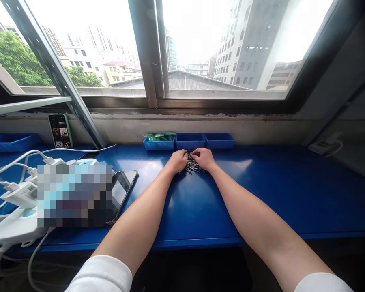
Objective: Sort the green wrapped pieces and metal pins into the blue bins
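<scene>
A small pile of thin dark and silvery pieces [192,165], perhaps metal, lies on the blue tabletop [197,202]. Their exact kind is too small to make out. My left hand [179,161] rests at the pile's left side, fingers curled in towards it. From the right, my right hand [204,158] reaches to the pile's far part with thumb and fingers drawn together. Both hands are closed at the fingertips, which almost meet; whatever is between them is hidden or too small to name.
Three blue bins stand behind the pile: a left bin [159,144] with green packets [161,136], a middle bin [190,141] and a right bin [219,141]. Leftward are a phone [124,186], a power strip [15,227] with chargers and cables, and a propped phone [60,131].
</scene>
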Available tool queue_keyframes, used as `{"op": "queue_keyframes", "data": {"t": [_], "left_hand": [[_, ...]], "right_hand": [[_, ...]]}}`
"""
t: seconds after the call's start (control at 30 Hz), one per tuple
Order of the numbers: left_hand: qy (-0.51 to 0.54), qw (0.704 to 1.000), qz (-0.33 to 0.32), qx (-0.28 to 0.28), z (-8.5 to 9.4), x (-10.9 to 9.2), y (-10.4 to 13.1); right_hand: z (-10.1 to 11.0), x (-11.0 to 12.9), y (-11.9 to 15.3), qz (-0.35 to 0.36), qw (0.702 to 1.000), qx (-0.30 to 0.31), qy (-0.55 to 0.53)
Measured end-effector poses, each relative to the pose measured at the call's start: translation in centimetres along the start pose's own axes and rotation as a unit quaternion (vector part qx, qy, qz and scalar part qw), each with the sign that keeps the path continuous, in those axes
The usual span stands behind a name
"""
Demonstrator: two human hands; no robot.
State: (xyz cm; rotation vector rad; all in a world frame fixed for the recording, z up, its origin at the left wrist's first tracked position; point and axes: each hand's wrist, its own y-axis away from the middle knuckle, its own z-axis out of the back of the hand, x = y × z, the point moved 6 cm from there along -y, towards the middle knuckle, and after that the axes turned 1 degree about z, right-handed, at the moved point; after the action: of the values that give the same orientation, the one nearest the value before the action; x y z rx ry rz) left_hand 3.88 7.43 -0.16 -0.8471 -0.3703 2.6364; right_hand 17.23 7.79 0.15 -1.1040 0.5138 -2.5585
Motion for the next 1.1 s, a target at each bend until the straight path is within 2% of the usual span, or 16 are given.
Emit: {"op": "queue_keyframes", "data": {"t": [0.1,0.27,0.53,0.7,0.9,1.1], "left_hand": [[-0.004,1.000,0.002,-0.001,-0.1,0.2,0.0],[0.005,1.000,-0.002,-0.009,0.1,0.3,0.0],[0.032,0.997,-0.048,-0.050,1.3,-1.2,0.6],[0.035,0.994,-0.083,-0.060,1.6,-1.9,0.8],[0.028,0.994,-0.076,-0.075,1.8,-1.9,0.6],[0.027,0.993,-0.071,-0.090,1.8,-1.6,0.5]], "right_hand": [[0.2,0.0,0.0,-0.004,0.999,-0.010,-0.033],[0.4,-1.3,-0.1,-0.055,0.987,-0.030,-0.150],[1.4,-2.0,-0.4,-0.087,0.955,-0.078,-0.272],[1.9,-1.3,-0.3,-0.085,0.952,-0.078,-0.285],[1.9,-0.8,-0.3,-0.066,0.951,-0.060,-0.296],[1.7,-0.8,-0.4,-0.036,0.977,-0.033,-0.208]]}}
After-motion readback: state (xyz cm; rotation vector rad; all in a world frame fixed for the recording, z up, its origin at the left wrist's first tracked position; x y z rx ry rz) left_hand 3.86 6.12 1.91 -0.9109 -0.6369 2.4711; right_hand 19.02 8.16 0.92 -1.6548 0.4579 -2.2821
